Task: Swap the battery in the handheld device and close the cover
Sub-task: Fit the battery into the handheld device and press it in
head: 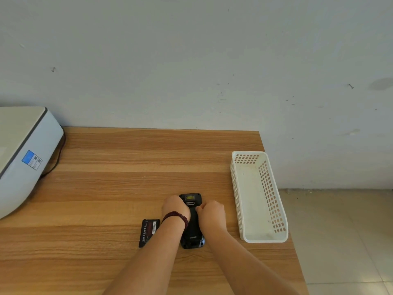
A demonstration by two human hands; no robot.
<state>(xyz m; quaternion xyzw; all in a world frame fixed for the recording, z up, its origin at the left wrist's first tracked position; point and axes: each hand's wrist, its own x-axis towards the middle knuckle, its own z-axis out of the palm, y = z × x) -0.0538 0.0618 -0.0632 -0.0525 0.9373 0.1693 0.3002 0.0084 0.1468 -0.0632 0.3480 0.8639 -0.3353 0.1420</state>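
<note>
Wooden table [106, 188]: handheld device [192, 228] between left hand [174, 206] and right hand [211, 211], both curled, gripping it.

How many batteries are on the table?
1 in sight. The loose battery lies flat on the wooden table, just left of the black handheld device that both hands grip. Another may be hidden inside the device; I can't tell.
</note>
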